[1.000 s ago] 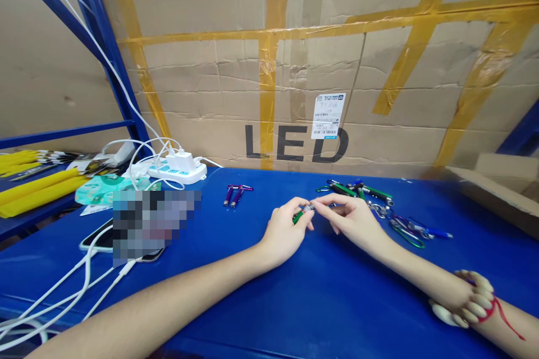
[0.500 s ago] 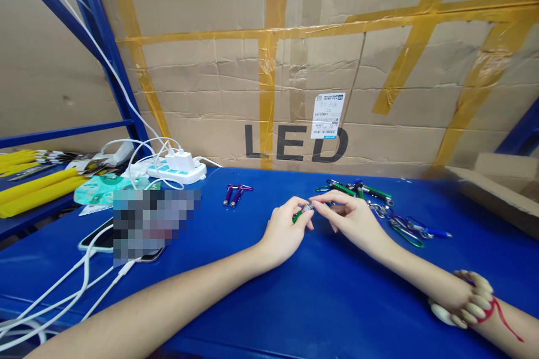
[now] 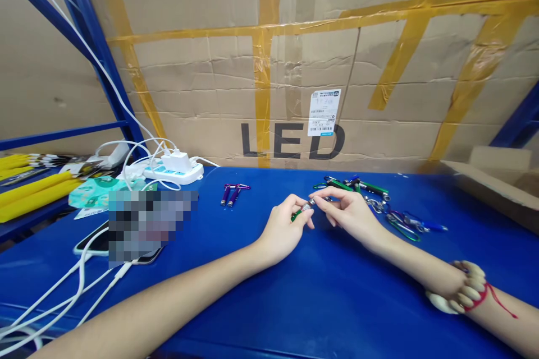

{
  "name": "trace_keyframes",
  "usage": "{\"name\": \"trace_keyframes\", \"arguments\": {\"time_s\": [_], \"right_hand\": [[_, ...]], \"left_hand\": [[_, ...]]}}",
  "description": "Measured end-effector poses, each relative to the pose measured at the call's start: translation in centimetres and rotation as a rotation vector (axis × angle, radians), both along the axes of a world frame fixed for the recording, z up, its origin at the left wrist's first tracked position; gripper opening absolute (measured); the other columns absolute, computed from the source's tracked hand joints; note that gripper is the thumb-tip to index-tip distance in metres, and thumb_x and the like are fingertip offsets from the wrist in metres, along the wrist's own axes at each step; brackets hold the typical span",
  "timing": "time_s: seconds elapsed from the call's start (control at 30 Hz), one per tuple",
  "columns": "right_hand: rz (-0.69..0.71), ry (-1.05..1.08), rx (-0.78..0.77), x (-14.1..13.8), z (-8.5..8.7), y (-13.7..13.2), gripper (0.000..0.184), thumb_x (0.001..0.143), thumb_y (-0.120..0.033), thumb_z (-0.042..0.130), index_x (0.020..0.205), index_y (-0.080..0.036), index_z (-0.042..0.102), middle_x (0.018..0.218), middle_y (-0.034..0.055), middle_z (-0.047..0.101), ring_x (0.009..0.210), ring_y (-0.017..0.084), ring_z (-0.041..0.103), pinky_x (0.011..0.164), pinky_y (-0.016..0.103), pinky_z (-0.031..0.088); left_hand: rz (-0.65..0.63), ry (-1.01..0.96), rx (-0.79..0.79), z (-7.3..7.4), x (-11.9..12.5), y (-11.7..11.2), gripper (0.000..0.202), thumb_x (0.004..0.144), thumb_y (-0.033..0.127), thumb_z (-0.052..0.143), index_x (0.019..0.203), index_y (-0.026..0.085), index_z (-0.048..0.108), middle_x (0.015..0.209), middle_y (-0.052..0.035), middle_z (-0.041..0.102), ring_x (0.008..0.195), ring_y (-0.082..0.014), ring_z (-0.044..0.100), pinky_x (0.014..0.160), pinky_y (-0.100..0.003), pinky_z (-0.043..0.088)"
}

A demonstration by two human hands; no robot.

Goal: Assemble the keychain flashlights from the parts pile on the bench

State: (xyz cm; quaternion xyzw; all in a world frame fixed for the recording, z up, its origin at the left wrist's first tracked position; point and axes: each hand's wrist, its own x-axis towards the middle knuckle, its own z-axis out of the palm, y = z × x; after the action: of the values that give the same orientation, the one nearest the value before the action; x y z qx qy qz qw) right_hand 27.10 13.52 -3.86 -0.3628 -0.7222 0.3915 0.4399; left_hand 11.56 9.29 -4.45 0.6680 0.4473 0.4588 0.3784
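Over the middle of the blue table, my left hand (image 3: pixel 285 230) is closed round a small green keychain flashlight (image 3: pixel 297 215) with a silver end. Most of its body is hidden by my fingers. My right hand (image 3: pixel 348 213) pinches the silver end between thumb and index finger, its other fingers loosely bent. Behind and beside that hand lies a loose group of similar flashlights with carabiner clips, green ones (image 3: pixel 374 187) at the back and a blue one (image 3: pixel 433 227) to the right. Two purple ones (image 3: pixel 233 195) lie apart, left of my hands.
A large taped cardboard box (image 3: pixel 202 90) marked LED walls off the table's back. To the left are a white power strip (image 3: pixel 183 175) with cables, a phone (image 3: pixel 93 244), a teal packet (image 3: pixel 95 193) and yellow items (image 3: pixel 37 196). An open carton (image 3: pixel 497 179) sits at right.
The view has shifted slightly, so everything sits a little further left. Both hands keep their hold on the flashlight, with only a slight shift of the right fingers at its silver end.
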Motion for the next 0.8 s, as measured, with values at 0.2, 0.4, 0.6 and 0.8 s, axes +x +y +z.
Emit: {"name": "trace_keyframes", "arguments": {"time_s": [0.2, 0.4, 0.6, 0.8], "right_hand": [[0.012, 0.010, 0.040, 0.28, -0.11, 0.43, 0.035, 0.072, -0.049, 0.065, 0.082, -0.015, 0.065, 0.071, 0.0029, 0.062, 0.039, 0.005, 0.040, 0.037, 0.021, 0.031], [0.036, 0.011, 0.019, 0.21, 0.24, 0.19, 0.038, 0.070, -0.051, 0.065, 0.078, -0.014, 0.064, 0.080, 0.0054, 0.063, 0.039, 0.005, 0.041, 0.038, 0.021, 0.033], [0.077, -0.012, 0.020, 0.10, 0.35, -0.02, 0.036, 0.071, -0.050, 0.065, 0.078, -0.015, 0.065, 0.080, 0.0043, 0.060, 0.041, 0.005, 0.042, 0.040, 0.022, 0.034], [0.114, -0.056, -0.052, 0.52, 0.71, 0.43, 0.035, 0.065, -0.050, 0.070, 0.069, -0.015, 0.066, 0.070, 0.0015, 0.058, 0.043, 0.006, 0.042, 0.041, 0.022, 0.032]], "left_hand": [[-0.027, -0.025, -0.020, -0.14, -0.05, 0.09, 0.008, 0.084, 0.024, 0.046, 0.079, 0.018, 0.043, 0.065, 0.0021, 0.059, 0.038, -0.0067, 0.041, 0.043, -0.019, 0.034], [-0.039, -0.030, -0.022, -0.13, 0.05, 0.04, 0.009, 0.084, 0.025, 0.046, 0.079, 0.018, 0.043, 0.066, 0.0019, 0.059, 0.038, -0.0059, 0.041, 0.042, -0.019, 0.033], [-0.046, -0.019, -0.008, -0.01, 0.04, -0.01, 0.010, 0.084, 0.025, 0.046, 0.078, 0.017, 0.044, 0.066, 0.0022, 0.059, 0.039, -0.0061, 0.042, 0.043, -0.019, 0.033], [-0.037, 0.048, 0.002, 0.09, -0.02, -0.12, 0.007, 0.085, 0.022, 0.046, 0.079, 0.018, 0.045, 0.068, 0.0015, 0.062, 0.042, -0.0068, 0.043, 0.047, -0.019, 0.035]]}}
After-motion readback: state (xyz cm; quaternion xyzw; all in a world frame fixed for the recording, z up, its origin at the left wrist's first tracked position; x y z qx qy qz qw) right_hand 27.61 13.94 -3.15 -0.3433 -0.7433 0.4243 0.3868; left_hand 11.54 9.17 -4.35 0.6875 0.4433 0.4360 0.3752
